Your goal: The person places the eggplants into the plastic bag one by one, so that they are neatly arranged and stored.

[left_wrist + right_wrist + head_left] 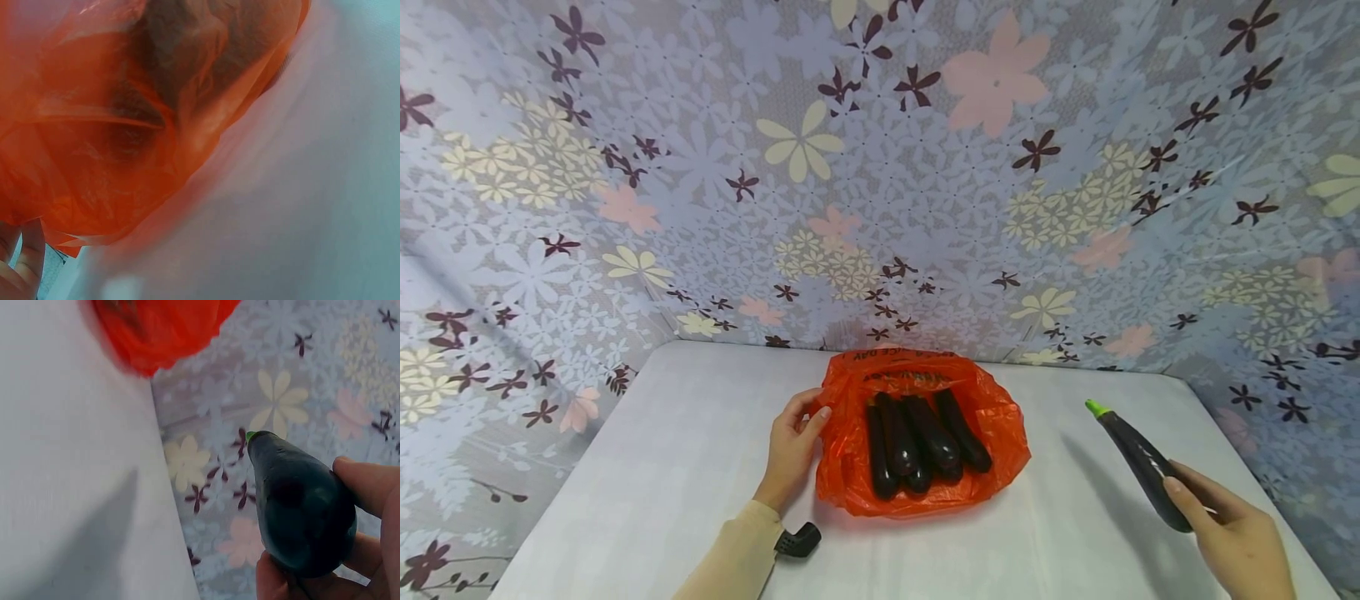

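Observation:
An open red plastic bag lies on the white table, with several dark eggplants side by side in its mouth. My left hand pinches the bag's left edge between thumb and fingers. In the left wrist view, those fingers touch the crinkled red plastic at lower left. Off to the right of the bag, my right hand grips one eggplant by its thick end, above the table. Its green stem end points away from me, up and left. The right wrist view shows thumb and fingers around the eggplant.
The white tabletop runs back to a wall of flowered fabric, which also encloses both sides. A black device is at my left wrist, beside the sleeve. The held eggplant casts a shadow on the table.

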The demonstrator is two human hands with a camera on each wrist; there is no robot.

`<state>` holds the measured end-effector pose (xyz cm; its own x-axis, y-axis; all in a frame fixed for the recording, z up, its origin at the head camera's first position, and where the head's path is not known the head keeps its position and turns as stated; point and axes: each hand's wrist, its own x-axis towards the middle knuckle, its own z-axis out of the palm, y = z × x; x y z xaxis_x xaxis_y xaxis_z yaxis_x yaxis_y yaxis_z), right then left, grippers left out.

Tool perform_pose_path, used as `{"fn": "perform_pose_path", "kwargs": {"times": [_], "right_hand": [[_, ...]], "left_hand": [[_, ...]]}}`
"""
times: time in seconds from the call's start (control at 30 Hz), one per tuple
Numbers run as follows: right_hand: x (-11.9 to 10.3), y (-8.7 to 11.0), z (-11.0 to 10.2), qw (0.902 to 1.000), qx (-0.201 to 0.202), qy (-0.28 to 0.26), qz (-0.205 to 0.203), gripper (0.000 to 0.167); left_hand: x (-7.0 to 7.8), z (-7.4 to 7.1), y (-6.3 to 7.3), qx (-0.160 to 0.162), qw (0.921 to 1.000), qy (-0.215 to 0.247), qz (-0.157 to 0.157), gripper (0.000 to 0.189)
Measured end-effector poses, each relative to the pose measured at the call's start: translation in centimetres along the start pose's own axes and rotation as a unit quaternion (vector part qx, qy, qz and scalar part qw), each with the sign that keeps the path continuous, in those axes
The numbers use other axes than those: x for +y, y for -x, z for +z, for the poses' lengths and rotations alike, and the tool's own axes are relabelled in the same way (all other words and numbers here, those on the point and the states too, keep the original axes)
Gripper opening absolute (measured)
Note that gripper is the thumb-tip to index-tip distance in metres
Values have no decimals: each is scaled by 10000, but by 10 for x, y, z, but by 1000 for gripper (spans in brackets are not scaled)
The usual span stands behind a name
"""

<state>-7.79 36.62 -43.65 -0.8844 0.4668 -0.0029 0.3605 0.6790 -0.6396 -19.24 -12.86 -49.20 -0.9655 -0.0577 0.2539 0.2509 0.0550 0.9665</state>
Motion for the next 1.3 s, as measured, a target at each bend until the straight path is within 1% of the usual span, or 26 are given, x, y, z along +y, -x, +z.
{"fn": "perform_pose_path", "kwargs": {"times": [0.07,0.17,0.33,0.4,0.53,0.57,0.63,0.8,0.87,0.97,1.13,1.3], "right_hand": [[-4,5,0,9998,15,15,-192,70],[-11,12,0,9992,49,-73,-386,68],[-25,22,1,9993,12,-154,-351,67],[-31,26,2,9993,19,-188,-323,66],[-41,35,6,9985,155,-369,-367,63],[-43,37,7,9982,194,-427,-362,62],[-47,41,9,9976,243,-534,-375,61],[-54,49,13,9961,320,-674,-460,58],[-58,52,15,9953,386,-729,-504,57],[-63,58,19,9930,519,-871,-608,53],[-73,69,26,9852,653,-1237,-995,45],[-84,77,31,9794,729,-1378,-1286,40]], "left_hand": [[-8,0,-2,14,10000,41,13,30],[-12,-1,-2,-10,10000,53,73,29],[-12,-1,-1,-45,9998,68,159,29],[-11,-1,-1,-39,9999,70,138,29],[-11,-1,-1,-5,9999,55,95,29],[-9,0,-1,-1,10000,45,68,29],[2,0,1,-11,9999,-24,108,29],[28,0,7,-55,9999,-129,87,29],[29,0,7,-60,9999,-128,16,29],[30,0,7,-68,9999,-113,-8,29],[27,-1,6,-72,9999,-59,45,28],[27,-1,6,-78,9999,1,118,28]]}}
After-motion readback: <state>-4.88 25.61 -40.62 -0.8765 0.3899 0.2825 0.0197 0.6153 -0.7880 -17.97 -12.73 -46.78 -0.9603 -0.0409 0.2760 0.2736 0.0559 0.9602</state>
